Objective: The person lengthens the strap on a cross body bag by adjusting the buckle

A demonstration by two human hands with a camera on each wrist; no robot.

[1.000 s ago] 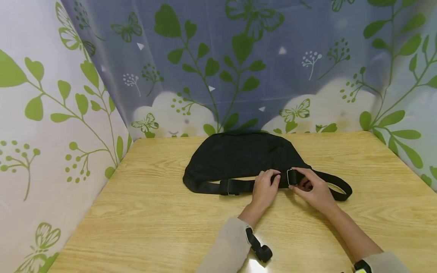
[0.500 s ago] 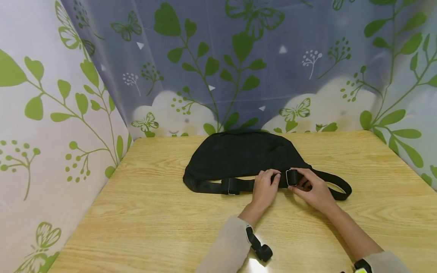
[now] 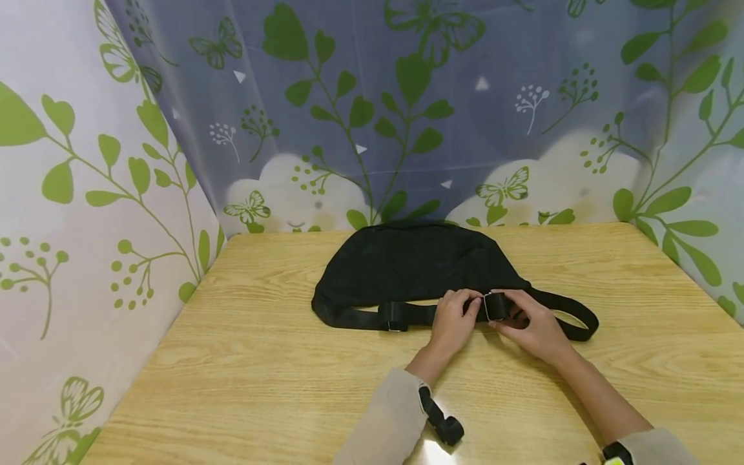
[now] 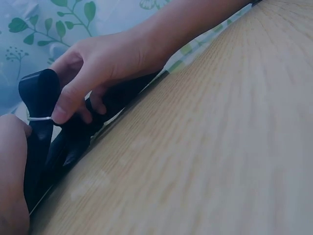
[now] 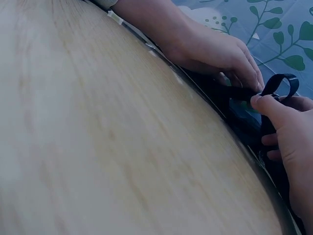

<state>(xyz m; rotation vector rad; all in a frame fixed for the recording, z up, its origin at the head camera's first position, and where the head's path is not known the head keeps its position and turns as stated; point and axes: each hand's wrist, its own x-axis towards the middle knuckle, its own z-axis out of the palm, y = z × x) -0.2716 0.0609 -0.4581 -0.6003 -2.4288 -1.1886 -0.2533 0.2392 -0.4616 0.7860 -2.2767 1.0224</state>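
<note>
A black waist bag (image 3: 413, 268) lies on the wooden table (image 3: 244, 381), its strap (image 3: 418, 315) running along the near side. My left hand (image 3: 453, 326) pinches this strap right of centre. Just to the right, my right hand (image 3: 535, 326) holds a metal-framed slider buckle (image 3: 487, 307) between thumb and fingers. In the left wrist view, a loop of strap (image 4: 39, 90) stands up out of the buckle beside the right thumb. The right wrist view shows the same raised strap loop (image 5: 283, 83) between both hands. Part of the strap is hidden behind the fingers.
A second metal slider (image 3: 395, 326) sits on the strap to the left. On the right the strap curves into a loose loop (image 3: 581, 320). Leaf-patterned cloth (image 3: 360, 116) hangs behind the table. A black band (image 3: 442, 420) dangles from the left sleeve.
The buckle has slid a little to the left along the strap with my right hand, closing the gap to my left hand. The bag stays in place.
</note>
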